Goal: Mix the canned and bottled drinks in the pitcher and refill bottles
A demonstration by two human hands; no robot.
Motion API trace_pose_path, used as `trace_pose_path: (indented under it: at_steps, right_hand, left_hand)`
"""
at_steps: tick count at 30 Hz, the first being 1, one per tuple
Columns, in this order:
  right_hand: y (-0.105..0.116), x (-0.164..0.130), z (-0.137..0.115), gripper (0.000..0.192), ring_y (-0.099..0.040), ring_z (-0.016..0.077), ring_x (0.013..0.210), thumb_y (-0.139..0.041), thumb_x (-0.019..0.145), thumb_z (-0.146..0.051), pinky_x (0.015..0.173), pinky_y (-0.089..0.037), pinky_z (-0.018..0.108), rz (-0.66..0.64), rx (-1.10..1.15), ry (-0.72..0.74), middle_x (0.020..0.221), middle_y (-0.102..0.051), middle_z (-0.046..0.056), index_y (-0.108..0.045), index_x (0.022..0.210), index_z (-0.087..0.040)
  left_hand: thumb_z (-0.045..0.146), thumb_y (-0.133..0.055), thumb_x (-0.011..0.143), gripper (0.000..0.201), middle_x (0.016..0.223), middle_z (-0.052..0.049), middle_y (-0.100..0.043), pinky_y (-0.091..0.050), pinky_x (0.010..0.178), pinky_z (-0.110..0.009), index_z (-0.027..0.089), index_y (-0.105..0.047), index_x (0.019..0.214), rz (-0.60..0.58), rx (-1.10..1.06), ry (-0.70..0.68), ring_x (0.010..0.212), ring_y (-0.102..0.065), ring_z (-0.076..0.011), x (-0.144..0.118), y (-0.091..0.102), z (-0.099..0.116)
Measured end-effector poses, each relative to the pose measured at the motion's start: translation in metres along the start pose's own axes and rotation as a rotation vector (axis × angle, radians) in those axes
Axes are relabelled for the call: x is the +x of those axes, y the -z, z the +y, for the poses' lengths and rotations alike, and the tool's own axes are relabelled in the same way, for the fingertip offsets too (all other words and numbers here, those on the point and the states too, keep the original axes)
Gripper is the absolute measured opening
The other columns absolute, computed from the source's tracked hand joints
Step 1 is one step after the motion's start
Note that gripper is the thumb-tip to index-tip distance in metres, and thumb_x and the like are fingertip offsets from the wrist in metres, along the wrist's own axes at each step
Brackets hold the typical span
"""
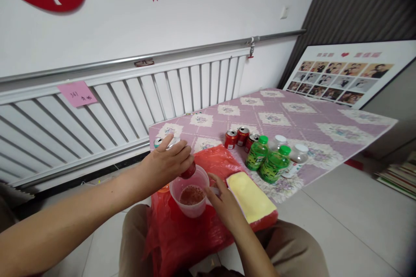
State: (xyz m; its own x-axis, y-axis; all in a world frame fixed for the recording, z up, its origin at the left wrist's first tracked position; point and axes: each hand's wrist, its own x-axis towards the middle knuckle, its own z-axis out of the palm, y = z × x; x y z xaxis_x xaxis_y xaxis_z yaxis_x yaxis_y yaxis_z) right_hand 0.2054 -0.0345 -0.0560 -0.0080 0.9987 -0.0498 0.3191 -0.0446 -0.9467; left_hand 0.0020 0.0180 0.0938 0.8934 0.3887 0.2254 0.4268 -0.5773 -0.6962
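Note:
My left hand (172, 158) is wrapped round a red soda can (188, 171), tilted above the mouth of a translucent plastic measuring jug (191, 213). Brown, foamy liquid (192, 195) lies in the bottom of the jug. At the jug's right side, my right hand (224, 203) has its fingers closed about the handle, which they partly hide. The jug rests on a red plastic sheet (195, 239) at the table's near corner. To the right of that hand lies a folded yellow cloth (251, 197). Other cans (158, 142) stand partly hidden behind my left hand.
Several red cans (231, 139) stand on the flowered tablecloth (282, 108). Beside them are green-capped bottles (274, 165) and white-capped clear bottles (297, 160). A white radiator (130, 112) runs along the wall behind the table. A photo board (344, 73) leans at the far right.

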Motion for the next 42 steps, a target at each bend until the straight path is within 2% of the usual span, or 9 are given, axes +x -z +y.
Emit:
trace_pose_path:
  at_steps: [4, 8, 13, 18, 25, 28, 32, 37, 42]
  right_hand:
    - [-0.001, 0.001, 0.003, 0.051, -0.068, 0.0248, 0.101, -0.055, 0.089, -0.048, 0.092, -0.051, 0.040, 0.008, 0.003, 0.012, 0.110, -0.073, 0.008, -0.054, 0.133, -0.024]
    - [-0.002, 0.002, 0.008, 0.049, -0.068, 0.0257, 0.103, -0.056, 0.088, -0.047, 0.093, -0.050, 0.041, 0.028, -0.002, 0.034, 0.111, -0.073, 0.008, -0.055, 0.132, -0.024]
    - [-0.003, 0.003, 0.010, 0.048, -0.068, 0.0261, 0.104, -0.055, 0.090, -0.049, 0.093, -0.051, 0.042, 0.011, 0.025, 0.065, 0.114, -0.072, 0.009, -0.056, 0.130, -0.024]
    - [-0.001, 0.002, 0.005, 0.042, -0.069, 0.0235, 0.099, -0.054, 0.091, -0.048, 0.091, -0.052, 0.038, -0.020, 0.053, 0.089, 0.114, -0.073, 0.006, -0.057, 0.127, -0.025]
    - [0.002, 0.002, 0.006, 0.048, -0.068, 0.0251, 0.102, -0.052, 0.090, -0.055, 0.091, -0.053, 0.038, -0.017, -0.005, 0.073, 0.114, -0.071, 0.008, -0.059, 0.127, -0.024]
    - [0.011, 0.008, 0.005, 0.059, -0.065, 0.0294, 0.110, -0.062, 0.081, -0.056, 0.097, -0.050, 0.044, 0.086, -0.100, 0.073, 0.116, -0.070, 0.011, -0.059, 0.129, -0.022]
    - [0.025, 0.023, -0.030, 0.076, -0.055, 0.0316, 0.128, -0.069, 0.074, -0.053, 0.107, -0.043, 0.050, 0.140, -0.120, 0.182, 0.135, -0.061, 0.013, -0.048, 0.142, -0.025]
    - [0.021, 0.048, -0.096, 0.095, -0.051, 0.0298, 0.132, -0.077, 0.070, -0.047, 0.110, -0.039, 0.049, -0.051, -0.164, 0.257, 0.145, -0.054, 0.011, -0.033, 0.152, -0.027]
    - [0.002, 0.085, -0.130, 0.085, -0.056, 0.0269, 0.128, -0.076, 0.070, -0.030, 0.108, -0.042, 0.044, -0.222, -0.251, 0.316, 0.146, -0.054, 0.008, -0.041, 0.147, -0.027]
  left_hand:
    - [0.014, -0.049, 0.095, 0.024, 0.112, -0.006, -0.066, -0.042, 0.105, -0.047, 0.022, -0.062, 0.113, 0.027, 0.014, -0.010, 0.116, -0.053, -0.0235, 0.000, -0.003, 0.002]
    - [0.015, -0.047, 0.096, 0.023, 0.113, -0.007, -0.066, -0.038, 0.108, -0.049, 0.021, -0.062, 0.112, -0.030, -0.049, -0.001, 0.115, -0.054, -0.0244, -0.006, -0.015, 0.011]
    - [0.011, -0.054, 0.089, 0.039, 0.120, -0.009, -0.064, -0.028, 0.113, -0.056, 0.022, -0.055, 0.127, -0.164, -0.318, 0.088, 0.113, -0.056, -0.0257, -0.017, -0.030, 0.019]
    - [0.013, -0.061, 0.080, 0.055, 0.126, -0.010, -0.063, -0.025, 0.112, -0.059, 0.023, -0.050, 0.133, -0.228, -0.606, 0.282, 0.117, -0.057, -0.0284, -0.024, -0.037, 0.019]
    - [0.018, -0.067, 0.073, 0.066, 0.135, -0.013, -0.058, -0.030, 0.109, -0.057, 0.022, -0.046, 0.135, -0.121, -0.915, 0.493, 0.123, -0.054, -0.0325, -0.037, -0.055, 0.016]
    - [0.018, -0.068, 0.072, 0.067, 0.133, -0.013, -0.059, -0.035, 0.107, -0.052, 0.021, -0.046, 0.135, -0.042, -1.035, 0.563, 0.122, -0.055, -0.0314, -0.040, -0.059, 0.013]
    - [0.015, -0.070, 0.070, 0.068, 0.130, -0.011, -0.061, -0.043, 0.104, -0.046, 0.022, -0.047, 0.134, 0.054, -1.221, 0.662, 0.118, -0.057, -0.0292, -0.039, -0.058, 0.010]
    - [0.012, -0.070, 0.069, 0.070, 0.133, -0.011, -0.059, -0.043, 0.107, -0.046, 0.022, -0.048, 0.135, 0.182, -1.384, 0.785, 0.121, -0.056, -0.0286, -0.034, -0.059, 0.022]
    - [0.018, -0.072, 0.072, 0.071, 0.136, -0.010, -0.058, -0.045, 0.105, -0.044, 0.022, -0.046, 0.137, 0.270, -1.550, 0.963, 0.122, -0.057, -0.0277, -0.037, -0.079, 0.033]
